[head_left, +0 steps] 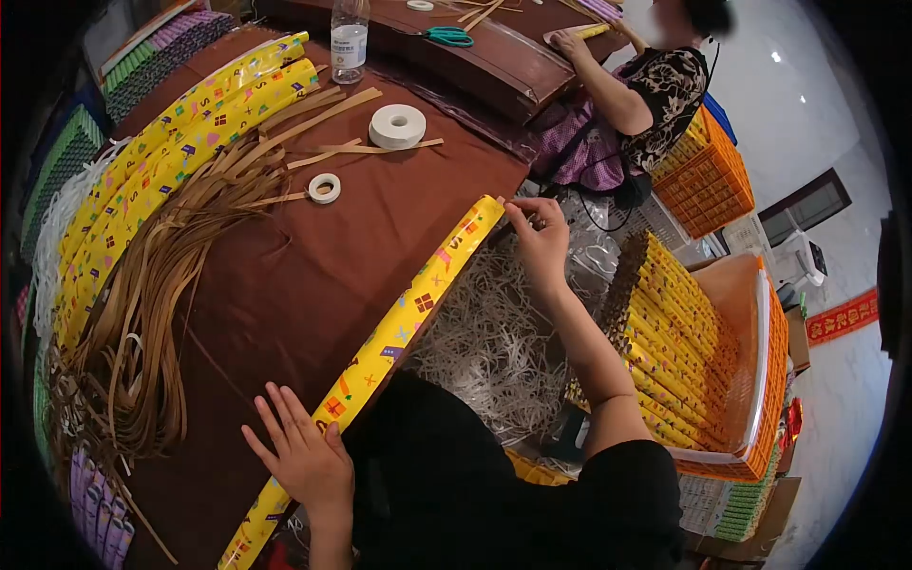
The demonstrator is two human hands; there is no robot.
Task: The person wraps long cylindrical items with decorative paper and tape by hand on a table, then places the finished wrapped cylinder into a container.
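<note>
A long roll of yellow wrapping paper (397,332) printed with small colourful gifts and letters lies slantwise along the near edge of the brown-covered table. My left hand (309,456) rests flat on its lower part, fingers spread. At the far end of the roll, my right hand (541,237) has thumb and forefinger pinched together; what is between the fingertips is too small to make out. Beyond the roll lie a small roll of white tape (324,177) and a thicker white tape roll (384,131). Brown paper strips (180,256) are heaped to the left.
Flat yellow printed sheets (161,180) lie at the left. A plastic bottle (349,47) and teal scissors (448,37) stand farther back. On the right, an orange crate (774,399) holds many yellow rolls. White shreds (494,332) fill the space below. Another person (655,104) works opposite.
</note>
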